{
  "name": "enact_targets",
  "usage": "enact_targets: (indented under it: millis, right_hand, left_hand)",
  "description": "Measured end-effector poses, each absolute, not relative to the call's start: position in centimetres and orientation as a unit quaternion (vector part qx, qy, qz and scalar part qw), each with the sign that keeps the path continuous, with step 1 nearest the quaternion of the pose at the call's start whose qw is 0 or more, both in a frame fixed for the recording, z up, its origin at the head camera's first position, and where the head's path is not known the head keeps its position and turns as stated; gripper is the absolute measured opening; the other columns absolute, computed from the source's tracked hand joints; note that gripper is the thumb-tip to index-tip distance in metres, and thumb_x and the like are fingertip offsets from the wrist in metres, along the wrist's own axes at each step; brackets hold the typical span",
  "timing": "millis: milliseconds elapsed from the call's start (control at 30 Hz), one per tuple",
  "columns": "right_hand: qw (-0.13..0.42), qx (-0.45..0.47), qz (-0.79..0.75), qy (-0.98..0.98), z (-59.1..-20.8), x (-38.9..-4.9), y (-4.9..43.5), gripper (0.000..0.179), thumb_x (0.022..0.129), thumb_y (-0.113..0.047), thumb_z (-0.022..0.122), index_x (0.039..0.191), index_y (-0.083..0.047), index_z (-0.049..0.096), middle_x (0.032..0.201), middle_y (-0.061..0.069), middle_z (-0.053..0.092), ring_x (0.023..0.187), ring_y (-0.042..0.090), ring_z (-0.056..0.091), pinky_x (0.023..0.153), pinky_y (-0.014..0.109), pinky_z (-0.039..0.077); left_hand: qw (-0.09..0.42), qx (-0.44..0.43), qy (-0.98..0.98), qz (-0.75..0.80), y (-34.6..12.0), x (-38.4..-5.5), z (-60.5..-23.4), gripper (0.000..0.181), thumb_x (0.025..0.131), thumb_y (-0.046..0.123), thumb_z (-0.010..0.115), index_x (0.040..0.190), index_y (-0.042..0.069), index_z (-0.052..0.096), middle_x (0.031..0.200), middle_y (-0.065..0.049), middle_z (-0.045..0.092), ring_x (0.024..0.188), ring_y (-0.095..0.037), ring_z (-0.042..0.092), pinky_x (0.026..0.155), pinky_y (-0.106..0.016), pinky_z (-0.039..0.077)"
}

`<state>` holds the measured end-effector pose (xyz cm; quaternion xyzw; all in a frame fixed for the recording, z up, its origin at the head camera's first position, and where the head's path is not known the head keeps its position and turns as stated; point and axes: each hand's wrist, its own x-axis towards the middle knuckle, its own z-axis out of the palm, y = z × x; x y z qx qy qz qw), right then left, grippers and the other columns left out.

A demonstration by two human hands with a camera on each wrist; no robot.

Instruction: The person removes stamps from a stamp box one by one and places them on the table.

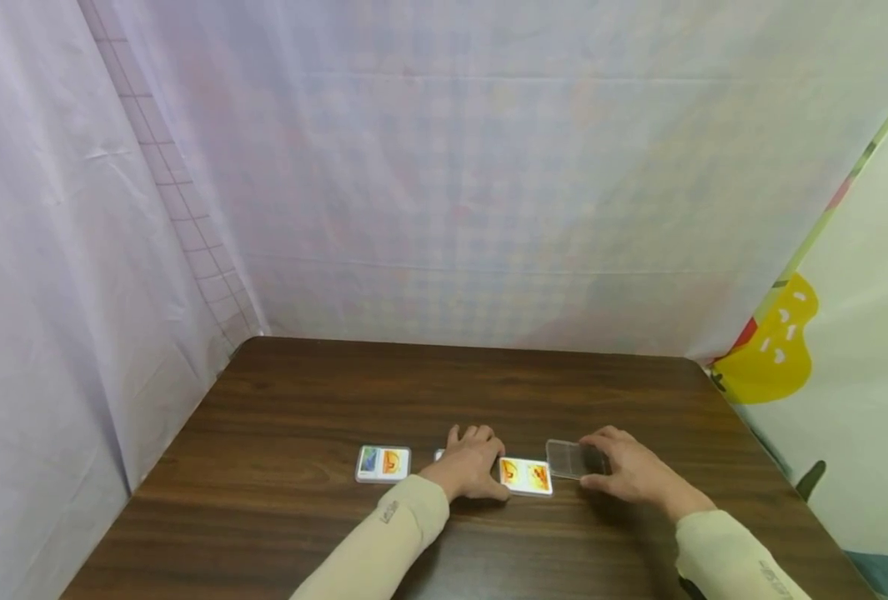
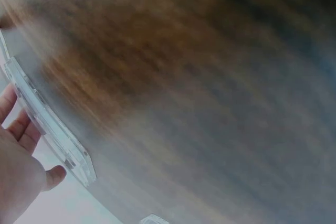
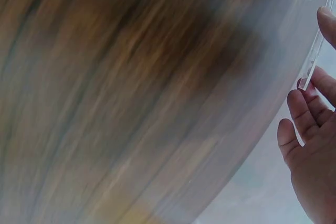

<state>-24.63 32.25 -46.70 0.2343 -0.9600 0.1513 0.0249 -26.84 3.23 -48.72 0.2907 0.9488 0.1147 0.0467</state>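
Observation:
My left hand (image 1: 469, 467) lies over the table between two flat clear-edged card cases. Its thumb and a finger reach the far and near corners of the left end of the case with two orange pictures (image 1: 526, 477), seen edge-on as a flat case (image 2: 52, 124) in the left wrist view. Beneath that hand, another case (image 1: 439, 455) shows only a corner. My right hand (image 1: 634, 468) pinches a clear plastic cover (image 1: 566, 459), which borders the orange-pictured case's right end. In the right wrist view, thumb and fingers hold the cover (image 3: 315, 51) by its end.
Left of my left hand lies a further card case (image 1: 383, 464) with a blue-green and an orange picture. All rest on a dark wooden table (image 1: 323, 392). Pale curtains (image 1: 451, 183) hang behind it and at the sides.

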Motion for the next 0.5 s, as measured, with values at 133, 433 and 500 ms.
enact_targets:
  millis: [133,433,500]
  right_hand:
    - [0.031,0.234,0.141,-0.962,-46.7,-24.8,33.2,0.059,0.079,-0.039,0.081,0.122,-0.002,0.063,0.113,0.011,0.058,0.099,0.029,0.057,0.08,0.049,0.049]
    - [0.039,0.236,0.13,-0.962,-47.0,-24.9,34.3,0.059,0.077,-0.037,0.083,0.119,0.0,0.064,0.111,0.013,0.059,0.1,0.032,0.058,0.082,0.051,0.049]
    - [0.039,0.234,0.13,-0.963,-47.1,-24.9,34.4,0.059,0.077,-0.037,0.083,0.119,0.0,0.064,0.11,0.013,0.059,0.1,0.032,0.058,0.083,0.051,0.049]
  left_hand:
    - [0.048,0.288,0.949,0.115,3.3,-26.9,-48.8,0.055,0.074,0.053,0.078,0.117,0.021,0.064,0.13,0.001,0.052,0.124,-0.019,0.045,0.111,-0.057,0.025]
    - [0.046,0.289,0.95,0.111,3.3,-26.9,-48.9,0.056,0.074,0.054,0.078,0.118,0.021,0.064,0.13,0.001,0.052,0.124,-0.018,0.045,0.111,-0.057,0.025]
    - [0.045,0.288,0.95,0.111,3.3,-26.9,-49.0,0.056,0.074,0.054,0.078,0.117,0.021,0.064,0.13,0.002,0.052,0.124,-0.018,0.045,0.111,-0.056,0.025]
